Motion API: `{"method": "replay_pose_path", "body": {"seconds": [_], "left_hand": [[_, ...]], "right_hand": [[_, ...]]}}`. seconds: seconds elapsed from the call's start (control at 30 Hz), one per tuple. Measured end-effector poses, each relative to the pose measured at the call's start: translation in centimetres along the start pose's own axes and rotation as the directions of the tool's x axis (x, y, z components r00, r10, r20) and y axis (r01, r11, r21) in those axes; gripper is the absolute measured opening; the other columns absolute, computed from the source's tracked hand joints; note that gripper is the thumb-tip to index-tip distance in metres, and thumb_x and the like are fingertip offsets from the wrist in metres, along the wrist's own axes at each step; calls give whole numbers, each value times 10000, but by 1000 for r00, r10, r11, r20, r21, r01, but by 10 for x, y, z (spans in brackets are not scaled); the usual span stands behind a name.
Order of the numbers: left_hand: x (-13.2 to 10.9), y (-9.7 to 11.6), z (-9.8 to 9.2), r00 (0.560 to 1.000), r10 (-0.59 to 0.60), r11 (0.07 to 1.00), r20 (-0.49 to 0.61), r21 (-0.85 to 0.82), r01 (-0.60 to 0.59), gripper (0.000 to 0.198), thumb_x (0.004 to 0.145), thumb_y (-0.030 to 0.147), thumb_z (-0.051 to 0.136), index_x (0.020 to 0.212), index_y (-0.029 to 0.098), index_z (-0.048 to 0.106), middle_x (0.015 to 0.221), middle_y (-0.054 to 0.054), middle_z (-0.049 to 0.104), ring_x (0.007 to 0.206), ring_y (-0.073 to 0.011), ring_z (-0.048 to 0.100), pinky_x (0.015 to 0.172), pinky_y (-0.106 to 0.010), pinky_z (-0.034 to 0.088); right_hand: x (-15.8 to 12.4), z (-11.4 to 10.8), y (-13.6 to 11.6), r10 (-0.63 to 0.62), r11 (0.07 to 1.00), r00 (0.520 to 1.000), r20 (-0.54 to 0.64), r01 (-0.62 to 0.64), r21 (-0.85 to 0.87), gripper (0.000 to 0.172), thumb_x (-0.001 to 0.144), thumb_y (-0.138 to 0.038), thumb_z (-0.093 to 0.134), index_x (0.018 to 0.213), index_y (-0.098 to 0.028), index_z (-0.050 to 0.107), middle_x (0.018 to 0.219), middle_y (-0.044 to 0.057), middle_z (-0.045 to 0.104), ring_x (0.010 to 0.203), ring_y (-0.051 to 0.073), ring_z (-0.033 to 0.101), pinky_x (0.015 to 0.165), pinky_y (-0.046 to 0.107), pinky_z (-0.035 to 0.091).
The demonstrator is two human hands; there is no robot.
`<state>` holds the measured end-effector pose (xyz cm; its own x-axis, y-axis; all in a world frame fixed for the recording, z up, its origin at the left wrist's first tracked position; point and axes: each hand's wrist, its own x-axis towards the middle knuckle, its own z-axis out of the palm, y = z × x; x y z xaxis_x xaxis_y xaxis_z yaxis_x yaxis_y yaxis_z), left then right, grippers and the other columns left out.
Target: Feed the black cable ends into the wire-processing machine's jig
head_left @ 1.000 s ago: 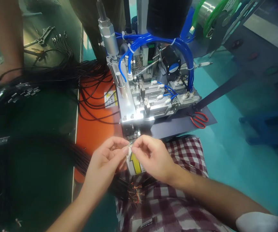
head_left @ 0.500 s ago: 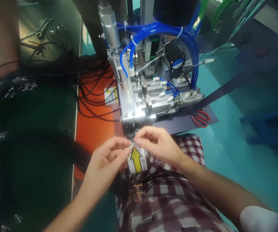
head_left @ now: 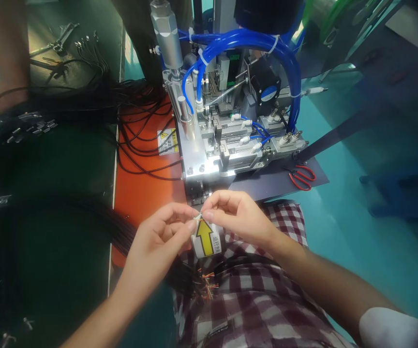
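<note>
From the head camera, the left hand point(head_left: 160, 237) and the right hand point(head_left: 236, 217) meet fingertip to fingertip just off the near edge of the tabletop point(head_left: 67, 159), over a lap in checked cloth point(head_left: 263, 309). Both hands are pinched narrow, thumb against forefinger, on the same thin wire point(head_left: 198, 217). The short pale end of the wire shows in the small gap between the two pinches. Right below it is a white label with a yellow arrow point(head_left: 208, 238), partly covered by the right hand.

Lower on the lap lies a tuft of bare copper strands point(head_left: 206, 286) at the end of a dark cable bundle point(head_left: 122, 232) that comes in from the left, under the left wrist.

Just behind the hands, at the near edge of the tabletop, stands a metal machine point(head_left: 209, 154) with blue hoses point(head_left: 247, 38) arching over it. An orange mat point(head_left: 140, 193) lies to its left, crossed by loose black cables point(head_left: 140, 145). Red scissors point(head_left: 302, 177) rest on the dark sheet at the machine's right corner, well apart from the hands
</note>
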<state>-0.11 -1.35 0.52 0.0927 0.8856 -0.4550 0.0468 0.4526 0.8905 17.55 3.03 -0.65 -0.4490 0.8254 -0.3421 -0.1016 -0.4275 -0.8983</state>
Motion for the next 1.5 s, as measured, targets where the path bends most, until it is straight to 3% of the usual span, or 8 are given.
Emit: {"method": "replay_pose_path", "body": {"seconds": [0.77,0.97,1.17,1.33,1.5], "left_hand": [[1,-4,-8,1000,-13,1000,20,6,13,288,808,469,729,924,216,652,559,53,536,525,-94,498,565,-233,436],[2,-4,-11,999,-14,1000,31,-3,14,307,800,496,728,900,215,652,525,61,505,520,-100,471,578,-250,414],[2,-4,-11,999,-18,1000,46,-5,18,287,815,479,718,888,211,650,503,64,485,519,-98,453,582,-250,392],[2,-3,-11,998,-2,1000,58,27,0,295,813,476,719,889,200,649,541,50,517,511,-92,444,548,-241,369],[1,-3,-12,997,-9,997,78,73,4,299,790,469,735,870,190,665,581,35,526,508,-84,422,501,-224,332]], "right_hand": [[0,-2,4,-13,1000,999,46,13,-1,336,665,-412,853,757,-147,668,616,-34,532,549,80,392,493,227,277],[1,-2,5,-30,1000,998,62,29,12,347,657,-422,857,761,-146,675,663,-11,591,598,96,456,529,235,335],[1,-1,4,-25,1000,998,52,26,-14,292,676,-362,849,748,-142,671,656,-18,577,592,92,448,533,234,343],[-2,1,3,-99,989,995,16,100,-106,154,757,-258,753,762,-141,653,644,-27,555,562,80,428,524,228,334],[1,-4,-1,-66,982,985,162,93,-162,164,817,-277,679,762,-150,592,622,-49,482,548,73,389,498,213,305]]}}
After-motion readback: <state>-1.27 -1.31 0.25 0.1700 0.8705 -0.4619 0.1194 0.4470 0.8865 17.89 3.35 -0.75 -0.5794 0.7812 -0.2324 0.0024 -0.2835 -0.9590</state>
